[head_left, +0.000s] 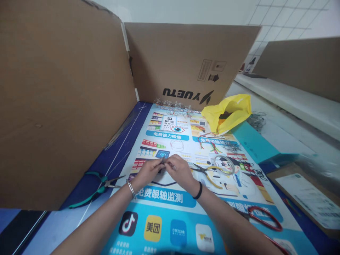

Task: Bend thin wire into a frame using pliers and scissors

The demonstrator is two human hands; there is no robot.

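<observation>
Pinching tiny item (163, 161) b/w L hand (149, 172) & R hand (180, 171), together at tips; can't ID. Prob. light, poss. bendy; best held near ends.

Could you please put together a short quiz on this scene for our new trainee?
1. Which wrist wears the black band: (a) left, (b) right, (c) neither?
2. True or false: the yellow bag lies to the left of the teal-handled pliers.
3. How are the left hand and right hand placed relative to each other?

Key: 1. b. 2. False; it lies to their right. 3. Close together, fingers meeting above the printed poster; anything held is too small to identify.
</observation>
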